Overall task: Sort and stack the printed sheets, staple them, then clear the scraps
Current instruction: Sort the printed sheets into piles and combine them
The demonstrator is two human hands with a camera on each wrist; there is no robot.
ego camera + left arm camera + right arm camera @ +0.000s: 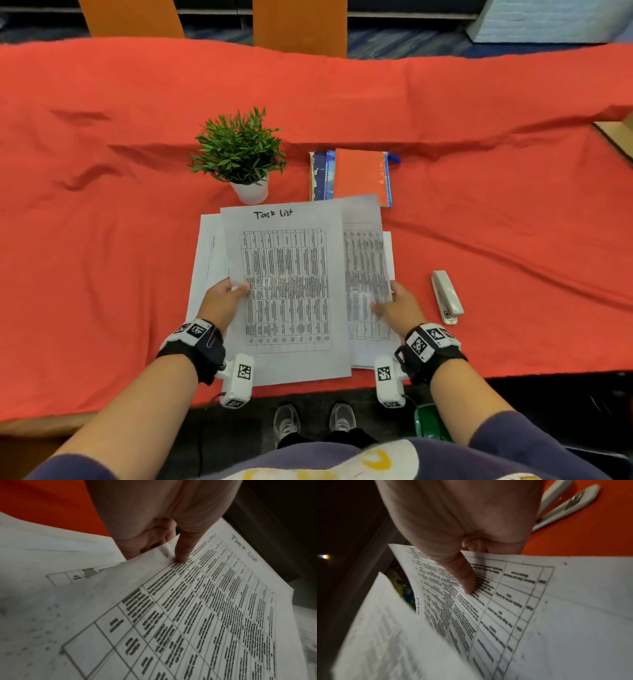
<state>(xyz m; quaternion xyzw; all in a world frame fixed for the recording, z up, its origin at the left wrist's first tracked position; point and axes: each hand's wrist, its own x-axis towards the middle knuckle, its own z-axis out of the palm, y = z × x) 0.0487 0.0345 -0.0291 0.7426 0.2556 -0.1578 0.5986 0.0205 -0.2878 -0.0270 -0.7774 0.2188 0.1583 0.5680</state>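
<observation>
On the red-clothed bench [102, 240], the left hand [222, 301] pinches the white printed "Task List" sheet [287, 291] by its left edge — probably to lay it on the stack. The right hand [400, 308] pinches a second printed sheet [364, 260], fanned rightward. The grey metal stapler [447, 296] waits just beside.

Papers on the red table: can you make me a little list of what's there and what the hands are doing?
top sheet: headed "Task List", printed table
left hand: pinches the top sheet's left edge, thumb on top
right hand: pinches a second sheet, thumb on top
more sheets: fanned out underneath
stapler: right of the papers, untouched
plant: behind the papers
notebooks: behind the papers, right of the plant
cloth: red
</observation>
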